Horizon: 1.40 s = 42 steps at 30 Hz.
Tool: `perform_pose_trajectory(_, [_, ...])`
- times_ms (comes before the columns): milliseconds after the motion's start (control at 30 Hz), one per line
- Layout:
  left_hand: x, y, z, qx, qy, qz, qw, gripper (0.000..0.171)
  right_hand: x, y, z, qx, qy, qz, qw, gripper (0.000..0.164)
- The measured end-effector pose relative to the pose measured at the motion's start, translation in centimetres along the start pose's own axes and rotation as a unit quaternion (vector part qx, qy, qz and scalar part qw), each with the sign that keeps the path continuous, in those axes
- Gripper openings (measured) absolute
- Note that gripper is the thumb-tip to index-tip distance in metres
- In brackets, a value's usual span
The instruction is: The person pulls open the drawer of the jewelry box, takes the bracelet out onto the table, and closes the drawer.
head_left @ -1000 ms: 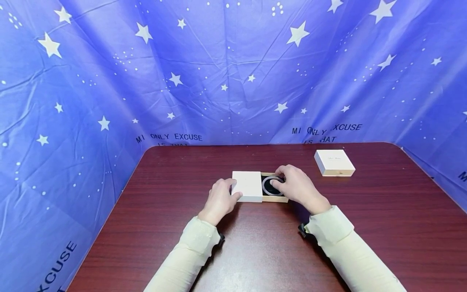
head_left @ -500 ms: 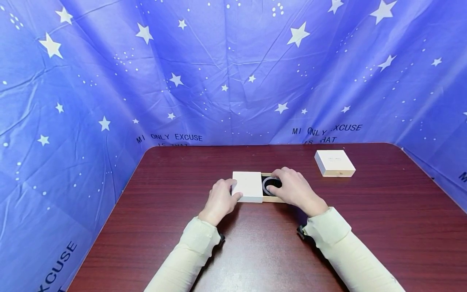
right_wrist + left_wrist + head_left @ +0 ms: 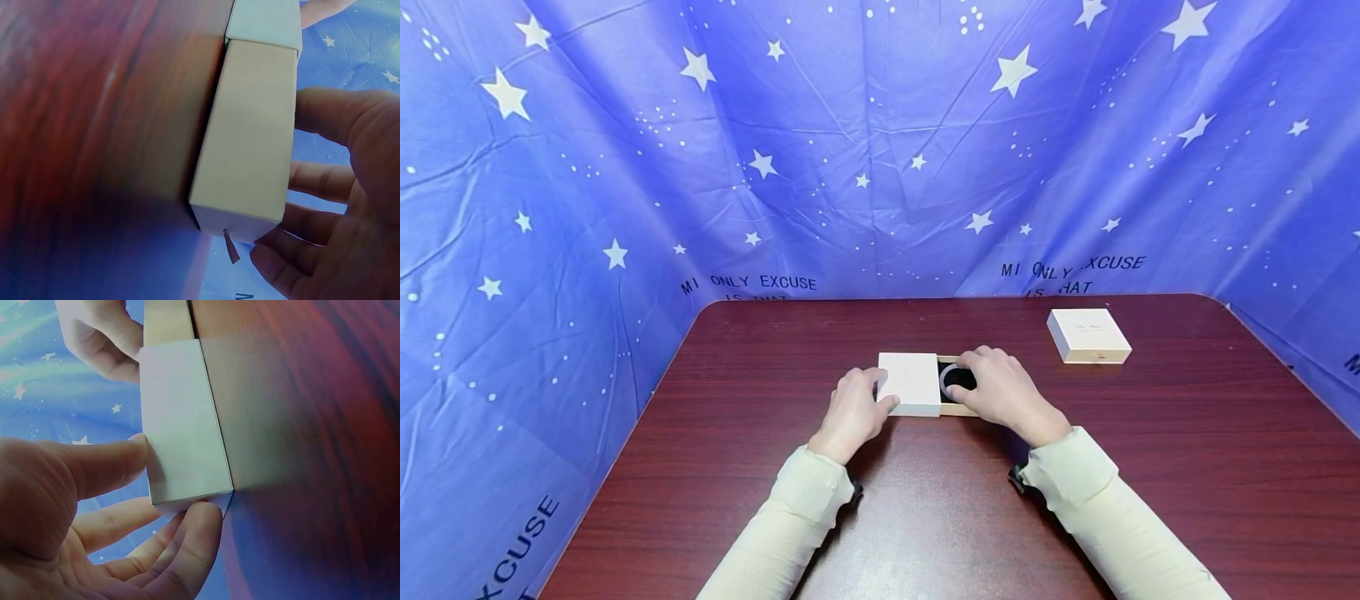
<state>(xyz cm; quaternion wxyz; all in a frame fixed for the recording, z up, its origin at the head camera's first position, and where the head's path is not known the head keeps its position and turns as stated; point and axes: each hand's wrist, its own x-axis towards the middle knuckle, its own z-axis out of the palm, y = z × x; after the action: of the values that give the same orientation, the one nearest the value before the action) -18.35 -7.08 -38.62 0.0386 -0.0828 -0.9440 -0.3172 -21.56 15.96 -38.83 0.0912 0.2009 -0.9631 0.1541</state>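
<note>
A white box sleeve lies on the table, with its cream drawer pulled partly out to the right. Inside the drawer, a grey bangle rests on black lining, its right part covered by my hand. My left hand grips the sleeve's left end, thumb at the near edge and fingers against the end face. Over the drawer is my right hand, thumb and fingers reaching onto the bangle; I cannot tell whether they pinch it. From the drawer's end hangs a short ribbon pull.
A second white box, fully slid together, stands at the back right of the dark red wooden table. A blue curtain with white stars hangs behind the table and along both sides.
My right hand has shifted slightly left and lower over the drawer, covering more of the bangle. The left hand, the sleeve and the second box stay where they were.
</note>
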Motion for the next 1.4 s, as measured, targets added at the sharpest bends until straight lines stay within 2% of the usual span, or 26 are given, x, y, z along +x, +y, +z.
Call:
perform_pose_trajectory(233, [0.0,-0.2,0.1,0.003,0.006,0.000,1.0000,0.041,0.0,-0.2,0.3,-0.027,-0.011,0.010,1.000,0.054])
perform_pose_trajectory(467, [0.0,-0.3,0.3,0.015,0.018,0.017,0.9996,0.039,0.1,-0.4,0.4,-0.044,-0.006,0.017,0.999,0.058])
perform_pose_trajectory(600, [0.1,-0.2,0.2,0.014,0.016,0.015,0.9997,0.040,0.3,-0.4,0.4,-0.055,-0.012,0.020,0.998,0.059])
perform_pose_trajectory(933, [0.3,-0.1,0.3,0.010,0.007,0.004,0.9999,0.041,0.6,-0.7,0.1,-0.091,-0.034,0.027,0.995,0.057])
perform_pose_trajectory(1400, [0.2,-0.2,0.3,0.007,0.007,0.004,0.9999,0.041,1.1,-1.3,-0.3,-0.092,-0.044,0.028,0.994,0.047])
